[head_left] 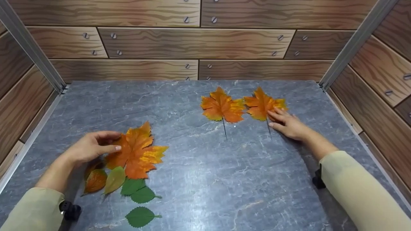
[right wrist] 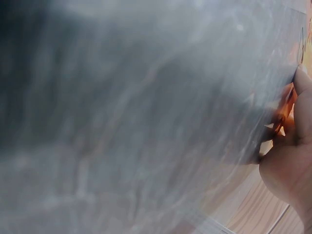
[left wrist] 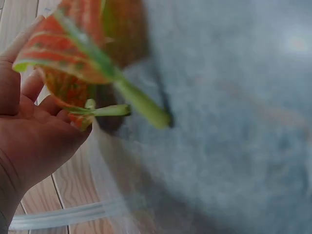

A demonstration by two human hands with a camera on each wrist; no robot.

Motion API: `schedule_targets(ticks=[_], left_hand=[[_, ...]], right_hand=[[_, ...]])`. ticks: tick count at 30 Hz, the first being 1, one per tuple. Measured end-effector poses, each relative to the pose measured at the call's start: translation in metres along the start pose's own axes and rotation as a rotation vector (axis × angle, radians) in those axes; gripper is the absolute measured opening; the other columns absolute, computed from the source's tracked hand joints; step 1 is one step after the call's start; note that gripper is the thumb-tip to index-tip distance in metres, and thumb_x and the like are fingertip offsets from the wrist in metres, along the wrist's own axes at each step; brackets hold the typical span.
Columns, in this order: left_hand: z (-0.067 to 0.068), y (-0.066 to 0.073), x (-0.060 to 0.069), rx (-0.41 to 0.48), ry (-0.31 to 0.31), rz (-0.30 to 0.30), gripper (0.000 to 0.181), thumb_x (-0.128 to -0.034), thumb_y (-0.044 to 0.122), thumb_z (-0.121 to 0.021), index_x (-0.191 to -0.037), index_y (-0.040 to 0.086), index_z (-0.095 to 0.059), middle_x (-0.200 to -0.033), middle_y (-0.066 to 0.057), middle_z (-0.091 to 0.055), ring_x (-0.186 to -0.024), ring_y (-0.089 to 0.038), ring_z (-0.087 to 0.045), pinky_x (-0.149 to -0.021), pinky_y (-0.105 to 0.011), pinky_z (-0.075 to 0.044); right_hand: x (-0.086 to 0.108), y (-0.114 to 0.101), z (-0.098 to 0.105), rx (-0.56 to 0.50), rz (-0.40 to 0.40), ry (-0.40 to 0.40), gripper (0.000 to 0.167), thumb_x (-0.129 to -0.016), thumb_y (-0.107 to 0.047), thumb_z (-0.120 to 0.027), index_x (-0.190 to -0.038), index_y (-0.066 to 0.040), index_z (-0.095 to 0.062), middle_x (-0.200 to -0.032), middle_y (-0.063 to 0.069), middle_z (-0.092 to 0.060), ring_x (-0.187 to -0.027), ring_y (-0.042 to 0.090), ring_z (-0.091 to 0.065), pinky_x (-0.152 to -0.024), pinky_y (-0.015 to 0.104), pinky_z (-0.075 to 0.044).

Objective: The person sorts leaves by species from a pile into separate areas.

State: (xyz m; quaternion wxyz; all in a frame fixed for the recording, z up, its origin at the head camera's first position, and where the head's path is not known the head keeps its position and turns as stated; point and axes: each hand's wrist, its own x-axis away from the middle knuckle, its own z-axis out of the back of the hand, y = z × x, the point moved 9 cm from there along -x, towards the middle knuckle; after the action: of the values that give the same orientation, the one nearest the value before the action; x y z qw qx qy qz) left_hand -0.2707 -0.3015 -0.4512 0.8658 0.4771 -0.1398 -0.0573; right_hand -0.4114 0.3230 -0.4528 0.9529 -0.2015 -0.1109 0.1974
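In the head view my left hand [head_left: 91, 147] pinches the left edge of a large orange maple leaf [head_left: 138, 152] between thumb and fingers. Below it, two smaller orange-green leaves [head_left: 95, 181] [head_left: 115, 180] lie near the wrist; the left wrist view shows orange leaves with green stems [left wrist: 141, 103] close to the left hand [left wrist: 36, 141]. At the back right, my right hand [head_left: 290, 125] rests with extended fingers on the lower right of a maple leaf [head_left: 259, 103]. The right wrist view shows the right hand [right wrist: 292, 146] beside an orange leaf, mostly hidden.
Another maple leaf [head_left: 221, 107] lies left of the one under my right hand, its dark stem toward me. Several green leaves [head_left: 140, 217] lie at the front left on the grey marbled table [head_left: 205, 166]. Wood-patterned walls [head_left: 196, 43] and metal posts [head_left: 38, 51] surround the table.
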Motion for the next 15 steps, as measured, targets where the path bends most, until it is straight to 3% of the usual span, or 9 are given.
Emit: schedule_targets(ticks=[3,7,12,15], left_hand=[[-0.004,0.002,-0.003,-0.067,-0.011,-0.010,0.070,-0.0985,0.032,-0.080,-0.154,0.000,-0.053,-0.150,-0.022,-0.056,-0.126,-0.033,-0.056,-0.095,-0.029,-0.051],[-0.010,0.004,-0.004,-0.144,-0.034,-0.031,0.076,-0.0961,0.033,-0.082,-0.156,-0.001,-0.050,-0.149,-0.024,-0.055,-0.126,-0.036,-0.054,-0.102,-0.046,-0.047],[-0.016,0.010,-0.005,-0.198,-0.065,-0.095,0.080,-0.0939,0.029,-0.085,-0.157,-0.005,-0.047,-0.145,-0.029,-0.052,-0.129,-0.045,-0.052,-0.108,-0.063,-0.043],[-0.018,0.011,-0.005,-0.228,-0.072,-0.100,0.079,-0.0933,0.031,-0.085,-0.156,-0.002,-0.050,-0.145,-0.029,-0.051,-0.131,-0.048,-0.050,-0.107,-0.067,-0.042]], right_hand=[[0.001,0.000,0.002,0.000,-0.003,0.002,0.067,-0.113,-0.043,-0.052,-0.166,-0.007,-0.034,-0.173,0.028,-0.013,-0.159,0.050,-0.003,-0.121,0.075,0.001],[0.001,0.000,0.001,0.000,-0.007,-0.004,0.067,-0.113,-0.043,-0.051,-0.166,-0.007,-0.034,-0.173,0.028,-0.013,-0.159,0.050,-0.003,-0.121,0.075,0.001],[0.001,-0.001,0.000,0.003,-0.002,-0.003,0.066,-0.113,-0.043,-0.051,-0.166,-0.007,-0.034,-0.173,0.028,-0.013,-0.159,0.050,-0.003,-0.122,0.074,0.001],[0.001,-0.001,0.001,0.002,0.000,-0.001,0.066,-0.113,-0.043,-0.051,-0.166,-0.007,-0.034,-0.173,0.028,-0.013,-0.159,0.050,-0.003,-0.122,0.074,0.001]])
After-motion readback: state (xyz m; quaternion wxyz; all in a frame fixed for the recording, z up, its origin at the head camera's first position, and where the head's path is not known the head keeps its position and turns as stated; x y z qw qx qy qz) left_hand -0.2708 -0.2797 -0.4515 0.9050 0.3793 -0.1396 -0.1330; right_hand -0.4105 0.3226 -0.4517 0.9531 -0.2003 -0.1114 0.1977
